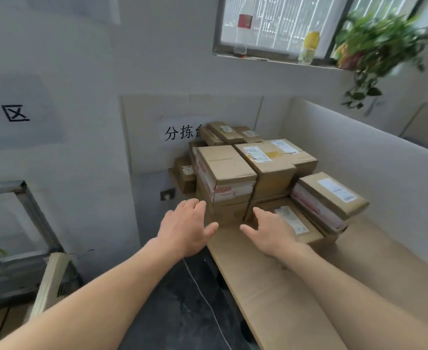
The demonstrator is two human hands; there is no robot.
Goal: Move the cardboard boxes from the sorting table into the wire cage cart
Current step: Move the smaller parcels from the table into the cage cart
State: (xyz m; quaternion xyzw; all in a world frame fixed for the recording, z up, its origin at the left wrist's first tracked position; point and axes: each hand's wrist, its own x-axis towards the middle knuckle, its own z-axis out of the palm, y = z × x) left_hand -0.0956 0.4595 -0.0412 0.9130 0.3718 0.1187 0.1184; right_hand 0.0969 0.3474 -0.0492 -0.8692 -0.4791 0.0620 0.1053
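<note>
Several cardboard boxes are piled at the far end of the sorting table (374, 251). At the front left of the pile stands a tall box with red-and-white tape (225, 173). A flat box with a white label (301, 224) lies low in front, and a tilted box (331, 195) leans at the right. My left hand (187, 226) is open, fingers spread, just left of the taped box. My right hand (271, 231) is open too, its fingers over the near corner of the flat box. Neither hand holds anything. The wire cage cart (18, 223) shows at the left edge.
A white partition (359, 147) runs along the table's right side. The wall behind carries paper signs (180, 132). Bottles (243, 24) and a trailing plant (374, 46) sit on the window sill. The dark floor (182, 299) lies between table and cart, crossed by a thin white cord.
</note>
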